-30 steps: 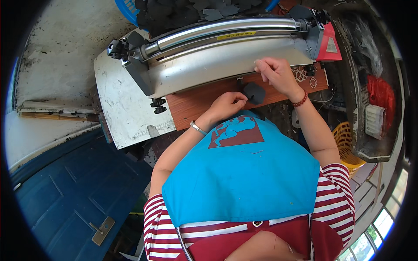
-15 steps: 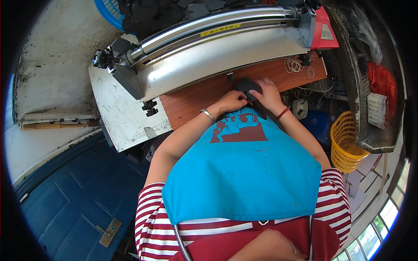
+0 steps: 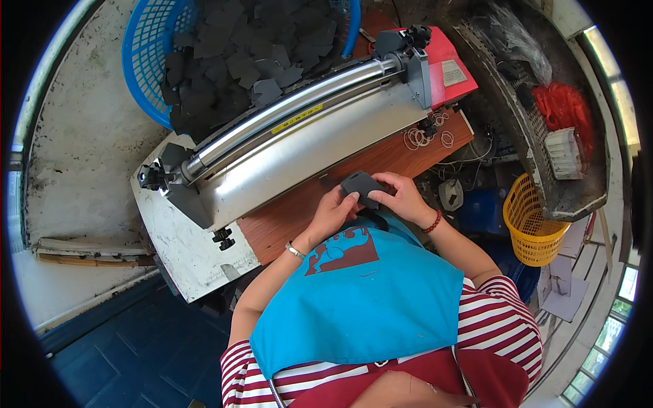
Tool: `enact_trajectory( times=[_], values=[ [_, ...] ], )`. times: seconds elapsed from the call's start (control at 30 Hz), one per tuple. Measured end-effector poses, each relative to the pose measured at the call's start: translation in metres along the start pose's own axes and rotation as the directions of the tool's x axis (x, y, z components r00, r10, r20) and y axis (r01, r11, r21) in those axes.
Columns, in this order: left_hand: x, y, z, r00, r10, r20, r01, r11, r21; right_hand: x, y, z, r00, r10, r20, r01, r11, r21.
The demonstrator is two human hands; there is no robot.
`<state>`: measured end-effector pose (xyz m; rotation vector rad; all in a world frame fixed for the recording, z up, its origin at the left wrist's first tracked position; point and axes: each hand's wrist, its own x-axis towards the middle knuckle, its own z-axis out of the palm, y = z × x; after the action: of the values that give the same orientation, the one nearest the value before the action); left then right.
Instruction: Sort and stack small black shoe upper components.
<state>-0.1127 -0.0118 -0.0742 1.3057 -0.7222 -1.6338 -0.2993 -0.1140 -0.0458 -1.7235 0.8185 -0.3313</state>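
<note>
A small stack of dark grey flat pieces (image 3: 360, 185) is held in front of my apron, over the near edge of the wooden board. My left hand (image 3: 333, 212) grips its left side with the thumb on top. From the right, my right hand (image 3: 403, 196) pinches the same stack, its thumb on the near corner. The fingers under the stack are hidden. Just beyond my hands lies the reddish-brown board (image 3: 292, 216) at the front of a machine with a long shiny metal roller (image 3: 286, 102) and a sloping metal plate (image 3: 306, 139).
Behind the roller stands a blue basket (image 3: 146, 64) heaped with dark grey pieces (image 3: 252, 47). Pale rings (image 3: 416, 139) lie at the board's right end. A yellow basket (image 3: 537, 221) stands at the right, below a grimy metal trough (image 3: 544, 183) holding a red plastic bag (image 3: 564, 107).
The view has shifted, showing more of the blue basket. My hands have lifted the dark pieces and spread apart slightly around them, so more of the stack shows.
</note>
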Motion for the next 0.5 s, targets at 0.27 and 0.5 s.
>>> enact_trajectory(
  times=[0.27, 0.5],
  values=[
    [-0.017, 0.073, 0.004, 0.956, 0.065, 0.285, 0.097, 0.849, -0.52, 0.011, -0.029, -0.011, 0.963, 0.039, 0.266, -0.219, 0.686, 0.693],
    [-0.022, 0.083, 0.003, 0.674, 0.725, -0.14, -0.428, 0.538, 0.726, 0.01, -0.073, 0.009, 0.932, -0.326, -0.162, 0.327, 0.945, -0.017]
  ],
)
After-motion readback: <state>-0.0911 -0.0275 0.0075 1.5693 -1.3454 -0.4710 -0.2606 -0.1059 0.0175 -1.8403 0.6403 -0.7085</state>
